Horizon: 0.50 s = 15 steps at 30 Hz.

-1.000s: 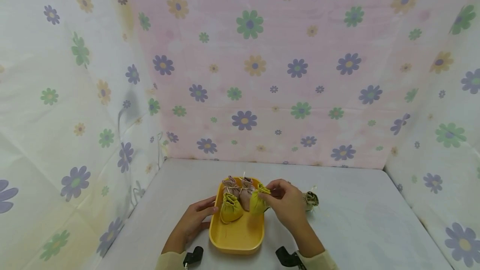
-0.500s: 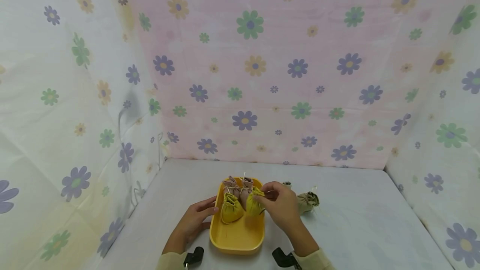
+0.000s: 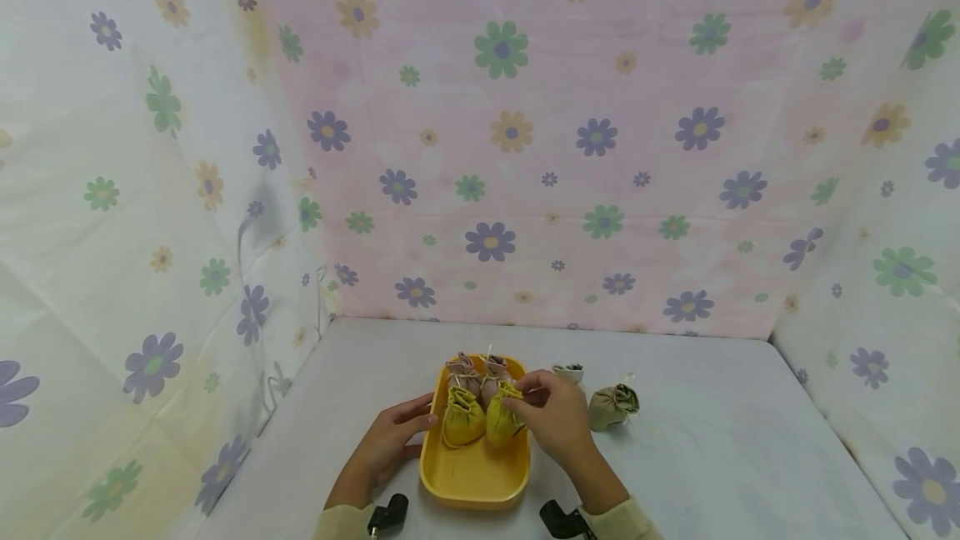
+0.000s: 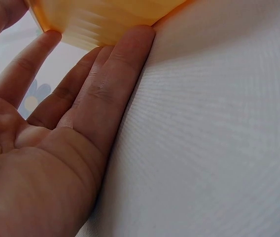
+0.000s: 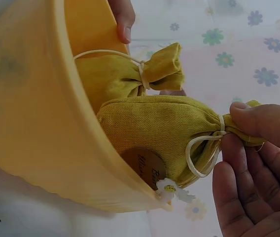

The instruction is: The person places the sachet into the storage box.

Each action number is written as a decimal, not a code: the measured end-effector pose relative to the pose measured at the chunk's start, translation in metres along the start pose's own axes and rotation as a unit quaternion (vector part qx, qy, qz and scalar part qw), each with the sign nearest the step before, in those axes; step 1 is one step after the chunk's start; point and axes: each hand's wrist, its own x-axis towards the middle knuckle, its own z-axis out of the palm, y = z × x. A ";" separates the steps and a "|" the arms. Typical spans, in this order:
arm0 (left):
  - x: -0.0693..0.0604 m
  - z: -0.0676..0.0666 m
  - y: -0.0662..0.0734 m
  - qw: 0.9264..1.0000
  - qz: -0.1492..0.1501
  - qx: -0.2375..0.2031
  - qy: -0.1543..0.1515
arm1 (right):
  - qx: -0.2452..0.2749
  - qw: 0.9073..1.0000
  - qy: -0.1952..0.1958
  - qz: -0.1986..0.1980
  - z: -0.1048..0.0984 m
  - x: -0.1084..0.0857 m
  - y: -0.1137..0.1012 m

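My right hand (image 3: 558, 419) pinches the gathered neck of a yellow drawstring pouch (image 3: 502, 422) between thumb and fingers. In the right wrist view this pouch (image 5: 155, 123) has a cream cord, a round brown tag and a small white flower. Its lower end is inside the yellow plastic tray (image 3: 474, 482). A second yellow pouch (image 3: 463, 419) stands to its left, and two pinkish-brown pouches (image 3: 465, 375) stand behind them. With its fingers extended, my left hand (image 3: 382, 440) rests against the tray's left side; the left wrist view shows fingertips touching the outer wall (image 4: 105, 19).
Right of the tray, an olive-green pouch (image 3: 611, 407) lies on the white tabletop (image 3: 712, 440). Behind my right hand a pale pouch (image 3: 570, 372) is partly hidden. Flower-printed cloth (image 3: 525, 190) hangs at the back and both sides.
My right hand has moved left and slightly down with the yellow pouch, bringing it beside the other yellow one. The olive and pale pouches have come into fuller view. My left hand stays put.
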 end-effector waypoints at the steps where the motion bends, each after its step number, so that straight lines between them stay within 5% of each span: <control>1: 0.000 0.000 0.000 1.000 0.000 0.000 0.001 | -0.002 1.000 -0.001 0.001 0.001 0.000 0.001; 15: 0.000 0.000 0.000 1.000 -0.003 -0.004 0.001 | 0.008 1.000 -0.024 0.005 0.006 0.003 0.008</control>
